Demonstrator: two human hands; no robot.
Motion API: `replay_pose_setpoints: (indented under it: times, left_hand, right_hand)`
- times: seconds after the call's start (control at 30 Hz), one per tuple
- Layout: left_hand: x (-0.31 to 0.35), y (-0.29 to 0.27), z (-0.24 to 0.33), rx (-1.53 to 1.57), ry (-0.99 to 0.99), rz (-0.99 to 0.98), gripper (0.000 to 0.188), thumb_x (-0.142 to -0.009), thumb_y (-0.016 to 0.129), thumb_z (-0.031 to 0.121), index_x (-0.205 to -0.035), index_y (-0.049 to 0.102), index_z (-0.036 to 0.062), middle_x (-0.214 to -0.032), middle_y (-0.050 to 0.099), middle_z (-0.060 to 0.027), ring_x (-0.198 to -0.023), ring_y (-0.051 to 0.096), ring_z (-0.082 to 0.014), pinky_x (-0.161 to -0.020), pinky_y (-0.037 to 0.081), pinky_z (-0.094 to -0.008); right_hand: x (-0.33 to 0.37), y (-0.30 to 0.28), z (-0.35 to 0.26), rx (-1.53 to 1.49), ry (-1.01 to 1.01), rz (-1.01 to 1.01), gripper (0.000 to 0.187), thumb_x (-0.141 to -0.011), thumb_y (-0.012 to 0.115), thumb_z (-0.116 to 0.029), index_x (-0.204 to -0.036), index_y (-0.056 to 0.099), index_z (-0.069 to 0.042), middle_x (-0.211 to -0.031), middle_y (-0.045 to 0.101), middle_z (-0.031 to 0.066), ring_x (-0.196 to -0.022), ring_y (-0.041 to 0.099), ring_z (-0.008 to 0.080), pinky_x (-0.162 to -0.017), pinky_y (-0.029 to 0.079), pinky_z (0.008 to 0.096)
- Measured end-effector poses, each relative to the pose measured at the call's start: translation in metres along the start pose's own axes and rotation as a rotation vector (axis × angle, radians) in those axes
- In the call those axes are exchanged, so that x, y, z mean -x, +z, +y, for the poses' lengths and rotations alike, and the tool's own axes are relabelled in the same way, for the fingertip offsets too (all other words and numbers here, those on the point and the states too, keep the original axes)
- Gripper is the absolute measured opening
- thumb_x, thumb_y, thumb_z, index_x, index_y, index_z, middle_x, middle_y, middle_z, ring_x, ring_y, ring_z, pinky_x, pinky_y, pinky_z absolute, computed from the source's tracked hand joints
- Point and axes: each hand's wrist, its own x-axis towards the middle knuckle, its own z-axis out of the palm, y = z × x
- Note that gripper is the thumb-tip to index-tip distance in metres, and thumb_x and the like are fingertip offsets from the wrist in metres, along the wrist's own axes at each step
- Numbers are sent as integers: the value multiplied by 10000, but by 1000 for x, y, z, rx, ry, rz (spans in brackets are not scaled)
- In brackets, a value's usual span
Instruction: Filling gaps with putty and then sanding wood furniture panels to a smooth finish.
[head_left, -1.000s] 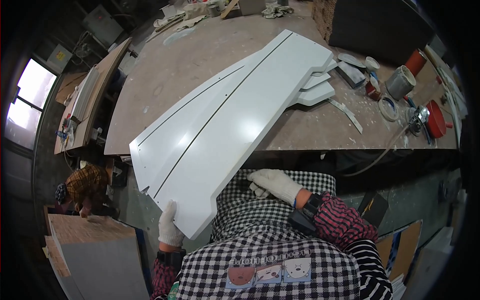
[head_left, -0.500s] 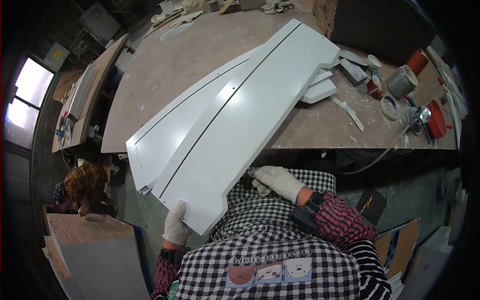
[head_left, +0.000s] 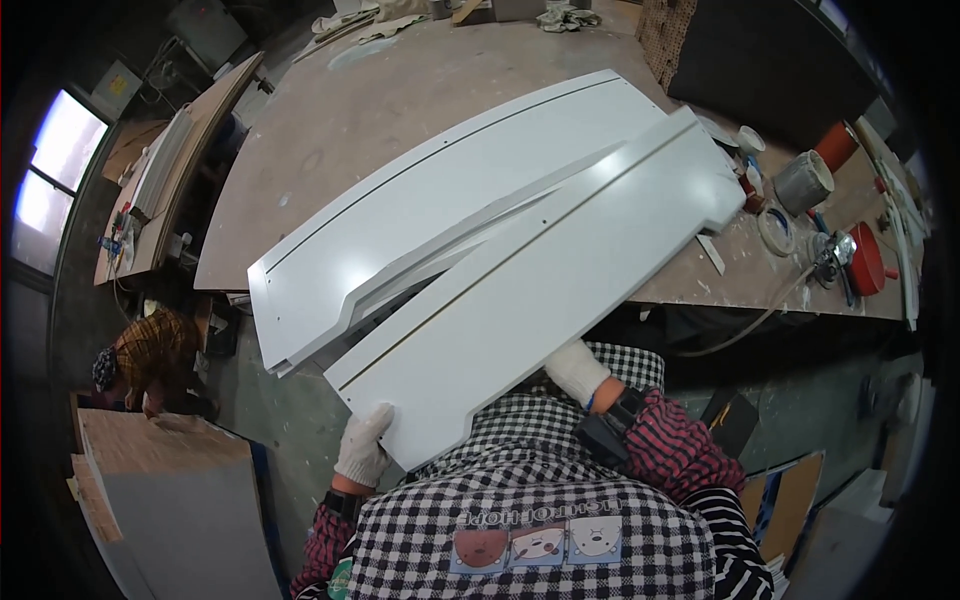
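Note:
A long white panel (head_left: 560, 265) with a dark groove along its length slants from near my lap up to the right over the table edge. My left hand (head_left: 364, 446), in a white knit glove, grips its near left end with the thumb on top. At the panel's near edge is my right hand (head_left: 577, 372), gloved too; its fingers are hidden beneath the panel. Behind lies a second white panel (head_left: 400, 215), also grooved, resting on other white pieces on the table. The far end of the front panel overlaps that stack.
The brown worktable (head_left: 300, 130) has a curved far side. Along its right stand a grey can (head_left: 803, 184), a tape roll (head_left: 776, 231), a red pan (head_left: 868, 262) and a hose (head_left: 745, 330). A person (head_left: 155, 355) bends over boards (head_left: 180, 465) at lower left.
The front panel has shifted right and toward me, exposing more of the panel behind it. My right hand has moved from beside the panel to under its near edge.

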Motion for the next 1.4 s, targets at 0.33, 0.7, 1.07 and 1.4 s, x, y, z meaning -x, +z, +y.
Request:
replay_pose_setpoints:
  times: [0.33,0.7,1.07,1.4]
  left_hand:
    - [-1,10,1,-85,138,41,378,-906,521,123,-1248,455,-24,-1109,590,-124,-996,613,-238,-842,537,-370]
    - [-7,-11,-10,-43,-15,-29,410,-906,508,127,-1283,437,-19,-1168,571,-132,-1022,607,-236,-865,518,-358]
    - [17,-10,0,-75,29,-64,452,-899,504,172,-1300,426,-22,-1180,569,-135,-1047,597,-235,-886,507,-356]
    - [42,-9,7,42,70,-124,531,-859,564,200,-1313,398,-18,-1190,559,-151,-1068,589,-259,-907,506,-386]
  right_hand:
    - [19,6,15,-414,128,-10,271,-951,430,-124,-1183,505,-4,-1195,568,128,-1076,541,228,-918,444,309]
    - [32,-7,8,-184,-45,135,279,-911,486,-185,-1125,588,-38,-1109,611,143,-1017,577,298,-891,464,377]
    - [33,-42,-8,-207,-292,235,263,-862,553,-159,-1092,617,-47,-1067,634,116,-979,600,292,-845,487,397]
    - [-30,-66,-18,11,-399,130,218,-831,524,-101,-1009,632,-35,-992,645,139,-912,618,307,-802,514,385]
